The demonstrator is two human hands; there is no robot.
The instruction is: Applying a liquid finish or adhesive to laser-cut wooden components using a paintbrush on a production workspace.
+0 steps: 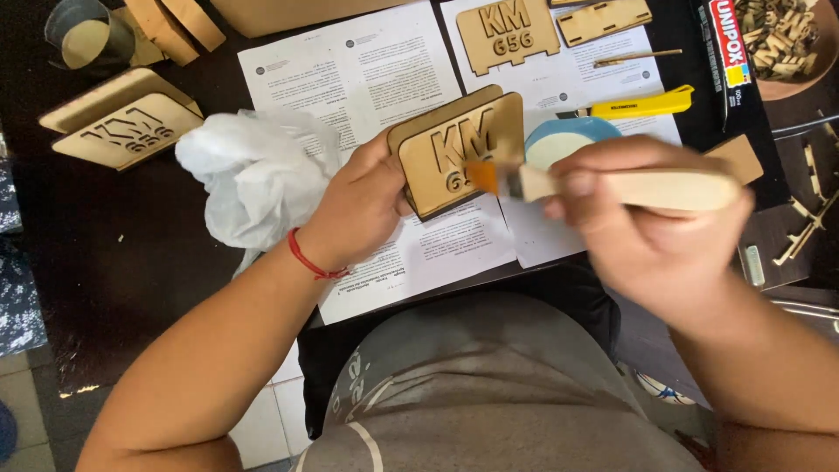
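A single view, from a camera on the person's head, looks steeply down and slightly forward over the chest and lap onto the desk (pixel 105 262). It sits close: both forearms enter from the bottom corners and fill much of the frame. Beyond them the desk runs to the top edge.

Dark table (pixel 114 262): printed sheets (pixel 367 79), white plastic bag (pixel 253 170), wooden plaque (pixel 127 122), tape roll (pixel 83 35).

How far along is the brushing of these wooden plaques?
Done: nothing tells whether the plaque at far left is coated. In hand: the left hand holds a plaque while the right hand brushes its front. Left: flat pieces lie on the papers.
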